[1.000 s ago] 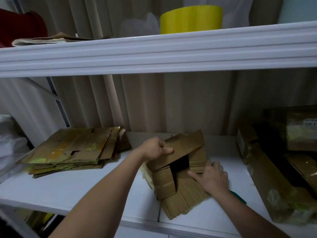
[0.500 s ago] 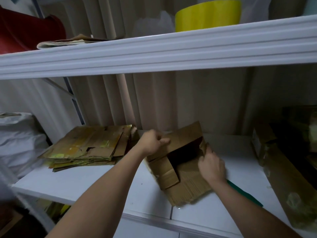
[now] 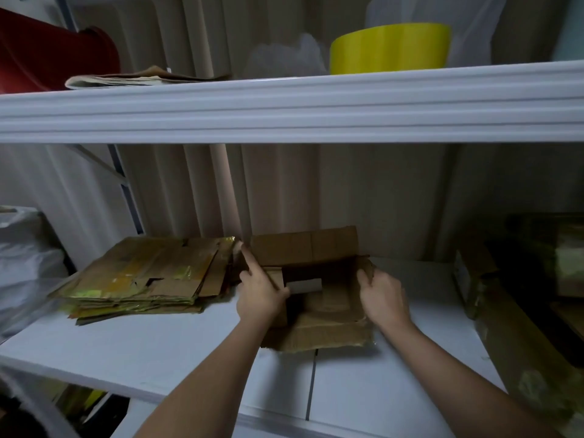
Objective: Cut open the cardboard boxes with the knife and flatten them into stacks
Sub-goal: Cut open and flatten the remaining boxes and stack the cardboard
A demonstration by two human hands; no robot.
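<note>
Box: opened cardboard box [image 3: 319,279] is lying mid-shelf on the white shelf [image 3: 158,349].
Left hand [image 3: 260,292]: is gripping the box's 9 o'clock wall, forefinger pointing outward.
Right hand [image 3: 380,295]: is grasping its 3 o'clock edge.
Stack: flattened cardboard stack [image 3: 142,276] is sitting at the box's 9 o'clock.

A white upper shelf [image 3: 284,105] crosses the view. On it stands a yellow tub [image 3: 390,47], with clear plastic wrap [image 3: 284,56] just left of it, a folded stack of paper [image 3: 142,78] further left, and a red object [image 3: 47,49] at the far left. Beige corrugated wall panels [image 3: 347,191] run behind. A white bag [image 3: 22,263] sits at the left edge, beside the lower shelf [image 3: 158,349].
</note>
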